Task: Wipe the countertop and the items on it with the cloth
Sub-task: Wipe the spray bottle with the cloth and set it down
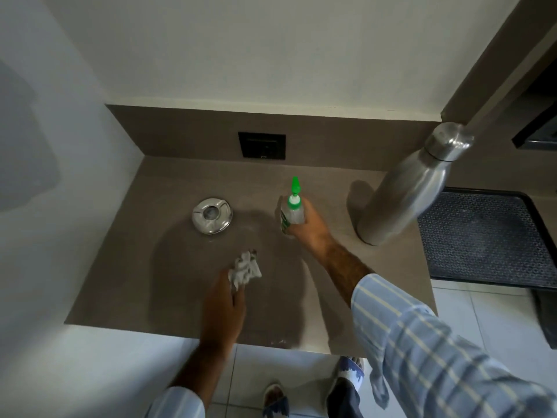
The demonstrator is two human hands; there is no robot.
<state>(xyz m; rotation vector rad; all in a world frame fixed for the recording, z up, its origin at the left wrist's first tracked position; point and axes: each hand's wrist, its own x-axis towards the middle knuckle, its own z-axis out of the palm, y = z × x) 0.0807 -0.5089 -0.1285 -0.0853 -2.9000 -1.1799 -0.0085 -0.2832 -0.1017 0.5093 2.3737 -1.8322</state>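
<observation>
Apparently left hand [223,306] pinches cloth [244,269]; right hand [307,226] grips bottle [290,212].

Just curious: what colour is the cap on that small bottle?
Bright green cap, clearest in the head view.

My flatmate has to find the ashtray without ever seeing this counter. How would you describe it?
Start at the black wall socket on the brown upstand behind the countertop. Just in front of it and to the left sits the ashtray, left of the green-capped bottle in the right hand. It is the only low, round, shiny metal dish.
</observation>
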